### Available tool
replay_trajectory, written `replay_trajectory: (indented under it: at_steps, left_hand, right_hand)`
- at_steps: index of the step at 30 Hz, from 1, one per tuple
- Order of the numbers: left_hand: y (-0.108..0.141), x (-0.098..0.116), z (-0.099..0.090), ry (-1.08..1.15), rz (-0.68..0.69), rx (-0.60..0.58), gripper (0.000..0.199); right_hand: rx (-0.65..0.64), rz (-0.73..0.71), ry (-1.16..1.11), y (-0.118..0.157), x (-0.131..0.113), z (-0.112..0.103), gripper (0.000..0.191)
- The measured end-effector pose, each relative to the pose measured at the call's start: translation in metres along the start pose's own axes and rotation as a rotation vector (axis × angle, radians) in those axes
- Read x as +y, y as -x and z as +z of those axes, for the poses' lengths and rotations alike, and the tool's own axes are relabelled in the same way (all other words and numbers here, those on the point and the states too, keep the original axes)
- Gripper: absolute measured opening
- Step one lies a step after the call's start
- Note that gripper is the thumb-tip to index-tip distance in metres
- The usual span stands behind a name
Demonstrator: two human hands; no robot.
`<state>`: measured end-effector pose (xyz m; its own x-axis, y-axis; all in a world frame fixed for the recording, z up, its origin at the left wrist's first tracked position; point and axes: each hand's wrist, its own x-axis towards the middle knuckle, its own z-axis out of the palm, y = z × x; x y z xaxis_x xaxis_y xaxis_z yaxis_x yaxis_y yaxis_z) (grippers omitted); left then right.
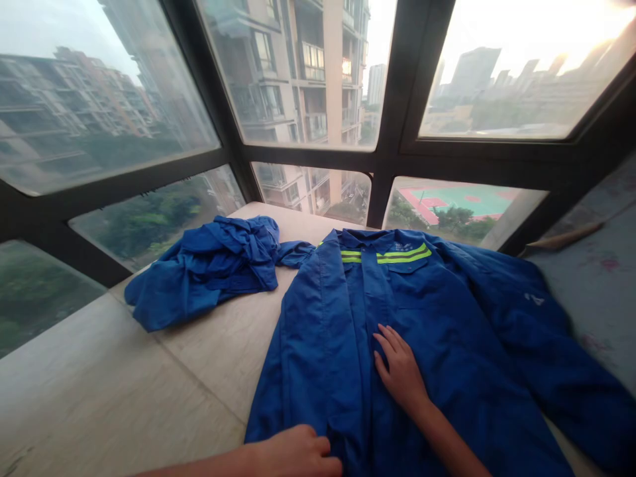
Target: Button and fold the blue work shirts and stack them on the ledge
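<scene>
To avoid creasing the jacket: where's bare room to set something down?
Widest: the pale ledge left of the blue jacket, nearer than the crumpled cloth. A smaller patch lies between that cloth, the jacket and the windows. Crowded: the right, where a sleeve spreads beside the patterned surface.

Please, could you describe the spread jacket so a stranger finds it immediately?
Below the window frame is a pale ledge. The blue jacket lies spread at its right, the right hand on it. Unlike the crumpled cloth beside it, it shows yellow-green chest stripes.
</scene>
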<state>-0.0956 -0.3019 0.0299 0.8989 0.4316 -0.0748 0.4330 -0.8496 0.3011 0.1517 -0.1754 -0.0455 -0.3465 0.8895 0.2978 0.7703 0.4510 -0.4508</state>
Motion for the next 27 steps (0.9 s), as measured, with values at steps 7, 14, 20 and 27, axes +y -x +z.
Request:
replay_trajectory:
  at_steps: [7,14,20,27]
  left_hand:
    - [0.012,-0.073,-0.071,0.123,-0.648,0.214,0.023]
    - [0.035,-0.151,-0.051,0.138,-1.341,0.320,0.029]
    - [0.034,-0.153,-0.051,0.295,-1.396,0.467,0.033]
    - [0.028,-0.155,-0.050,0.478,-1.414,0.642,0.031]
  right_hand:
    - [0.085,0.053,-0.132,0.002,-0.020,-0.021,0.037]
    - [-0.291,0.273,-0.253,0.059,-0.078,-0.040,0.045]
    - [-0.353,0.350,-0.135,0.090,-0.097,-0.018,0.059]
    - [-0.194,0.577,-0.597,0.093,-0.105,0.004,0.081]
